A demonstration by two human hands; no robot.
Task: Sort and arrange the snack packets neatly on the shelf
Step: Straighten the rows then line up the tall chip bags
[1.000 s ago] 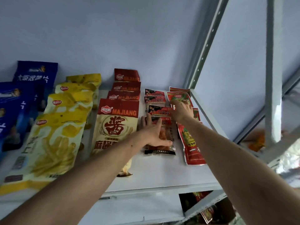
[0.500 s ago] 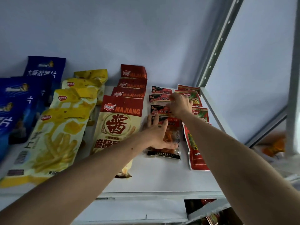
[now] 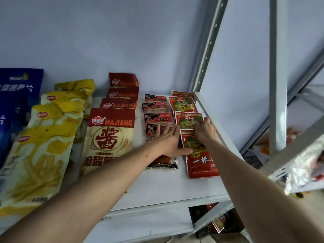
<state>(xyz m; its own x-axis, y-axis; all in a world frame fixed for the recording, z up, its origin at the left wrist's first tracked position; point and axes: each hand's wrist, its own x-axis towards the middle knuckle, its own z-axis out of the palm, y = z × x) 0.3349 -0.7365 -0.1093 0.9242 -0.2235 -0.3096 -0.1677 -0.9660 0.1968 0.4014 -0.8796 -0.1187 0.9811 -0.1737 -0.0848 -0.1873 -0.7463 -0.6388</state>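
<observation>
While both arms reach up over shelf (image 3: 157,186), left hand (image 3: 169,139) lies flat, fingers straight, pressing front dark-red packet (image 3: 163,163). Right hand (image 3: 204,128) rests on red-green packets (image 3: 201,160) by shelf's right edge; its fingers curl down, grip unclear. Hands hide both packets' middles. Blue bags (image 3: 15,95) cut off at left.

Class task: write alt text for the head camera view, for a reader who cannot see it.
Two bare arms reach onto a white shelf: the left hand presses flat on a row of small black-and-red packets, while the right hand touches the red-and-green packets by the shelf's right edge. Rows of MAJIANG packets, yellow packets and blue packets lie further left.
</observation>
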